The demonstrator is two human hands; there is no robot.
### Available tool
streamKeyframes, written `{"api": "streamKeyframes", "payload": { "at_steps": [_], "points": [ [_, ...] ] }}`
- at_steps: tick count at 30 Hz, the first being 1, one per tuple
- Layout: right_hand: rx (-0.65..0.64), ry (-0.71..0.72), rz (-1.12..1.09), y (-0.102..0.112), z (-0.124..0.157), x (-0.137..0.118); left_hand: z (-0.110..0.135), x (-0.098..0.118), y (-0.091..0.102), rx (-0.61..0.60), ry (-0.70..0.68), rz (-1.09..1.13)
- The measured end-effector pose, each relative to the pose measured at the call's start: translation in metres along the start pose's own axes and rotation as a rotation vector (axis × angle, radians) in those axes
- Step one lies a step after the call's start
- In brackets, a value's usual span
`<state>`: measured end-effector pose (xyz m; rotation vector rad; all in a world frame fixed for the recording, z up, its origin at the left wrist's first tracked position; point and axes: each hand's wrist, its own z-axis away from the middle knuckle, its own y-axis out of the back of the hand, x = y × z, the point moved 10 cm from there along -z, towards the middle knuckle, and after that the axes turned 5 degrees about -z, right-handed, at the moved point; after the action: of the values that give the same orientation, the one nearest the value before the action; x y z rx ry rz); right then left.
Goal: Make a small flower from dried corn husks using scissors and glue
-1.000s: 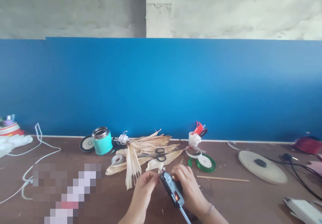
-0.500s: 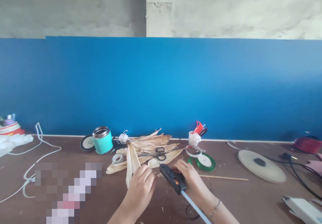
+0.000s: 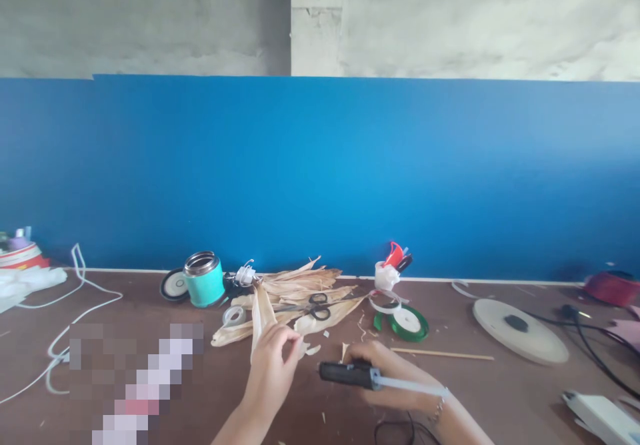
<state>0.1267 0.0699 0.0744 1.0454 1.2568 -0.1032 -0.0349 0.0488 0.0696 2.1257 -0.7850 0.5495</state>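
Observation:
My left hand (image 3: 274, 359) is closed in a pinch, and a pale bit of dried corn husk shows at the fingertips. A long corn husk strip (image 3: 261, 315) runs up from behind this hand; how it is gripped is partly hidden. My right hand (image 3: 393, 365) is wrapped round a black hot glue gun (image 3: 347, 373), its nozzle pointing left toward my left hand. A translucent glue stick (image 3: 413, 383) sticks out of the gun's rear. Just beyond the hands, scissors (image 3: 320, 306) lie on a spread of dried husks (image 3: 305, 275).
Behind the husks stand an open turquoise jar (image 3: 204, 281) and a white cup (image 3: 386, 276) with pens. Rolls of green ribbon (image 3: 424, 328) and tape (image 3: 233, 316) lie nearby. A thin wooden stick (image 3: 445, 353), a round lid (image 3: 520, 331) and cables are at right. A blue panel (image 3: 315, 171) closes off the back.
My right hand has moved lower, turning the glue gun from a slant to nearly level. My left hand has rotated, with thumb and forefinger now visible in a pinch.

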Motion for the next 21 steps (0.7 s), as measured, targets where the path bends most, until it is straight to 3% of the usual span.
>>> {"api": "streamKeyframes", "payload": {
  "at_steps": [3,5,7,10,11,13,16,18,21],
  "points": [
    [0.126,0.022,-0.04,0.014,0.001,-0.004,0.004,0.017,-0.019,-0.189,-0.138,-0.022],
    [0.235,0.017,0.029,0.026,0.002,-0.002,0.009,0.034,-0.027,-0.303,-0.221,0.093],
    [0.291,0.021,0.183,0.032,0.002,-0.002,0.006,0.027,-0.022,-0.263,-0.074,0.273],
    [0.202,0.047,0.353,0.024,0.004,-0.008,0.01,-0.029,-0.013,-0.024,0.469,0.459],
    [0.127,0.052,0.338,0.018,0.004,-0.01,0.013,-0.041,-0.017,-0.029,0.569,0.471],
    [0.026,0.054,0.244,0.015,0.009,-0.012,0.015,-0.05,-0.027,-0.084,0.614,0.482],
    [0.176,-0.015,0.23,0.052,0.022,0.0,0.017,-0.057,-0.036,-0.124,0.661,0.54],
    [0.303,-0.157,0.35,0.088,0.037,0.028,0.019,-0.058,-0.036,-0.112,0.69,0.598],
    [0.281,-0.447,0.441,0.122,0.064,0.089,0.02,-0.059,-0.035,-0.083,0.715,0.672]
  ]
}}
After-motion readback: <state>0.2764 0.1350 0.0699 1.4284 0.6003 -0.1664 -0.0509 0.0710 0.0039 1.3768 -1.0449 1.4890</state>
